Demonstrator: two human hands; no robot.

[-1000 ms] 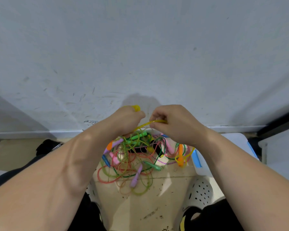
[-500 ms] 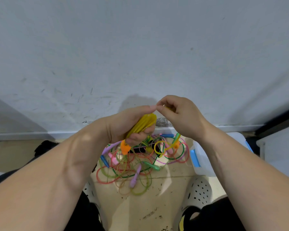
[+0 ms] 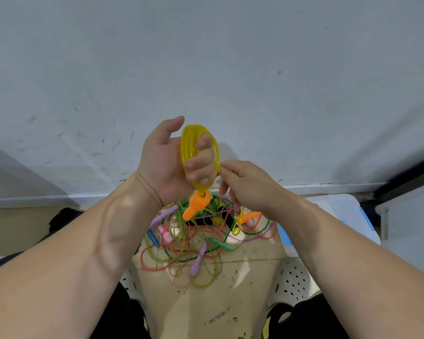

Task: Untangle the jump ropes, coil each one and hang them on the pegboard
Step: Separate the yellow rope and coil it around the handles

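Note:
My left hand (image 3: 171, 165) is raised in front of the wall, palm toward me, its fingers curled through a coil of yellow jump rope (image 3: 190, 143). An orange handle (image 3: 196, 204) hangs from the bottom of that coil. My right hand (image 3: 245, 187) pinches the yellow cord at the coil's right side; the loose end with a second orange handle (image 3: 247, 217) dangles below it. Under both hands a tangle of green, pink, red and purple ropes (image 3: 198, 245) with several handles lies on the floor. No pegboard is in view.
A grey scuffed wall (image 3: 206, 69) fills the upper view, with a white skirting along its foot. A white box with blue trim (image 3: 340, 211) stands to the right of the tangle. White perforated plastic (image 3: 294, 282) shows by my knees. The floor (image 3: 206, 302) is dusty beige.
Both hands have risen from just above the tangle. The left hand turned palm up, and the yellow rope now sits as a full coil round its fingers, with an orange handle lifted clear of the pile.

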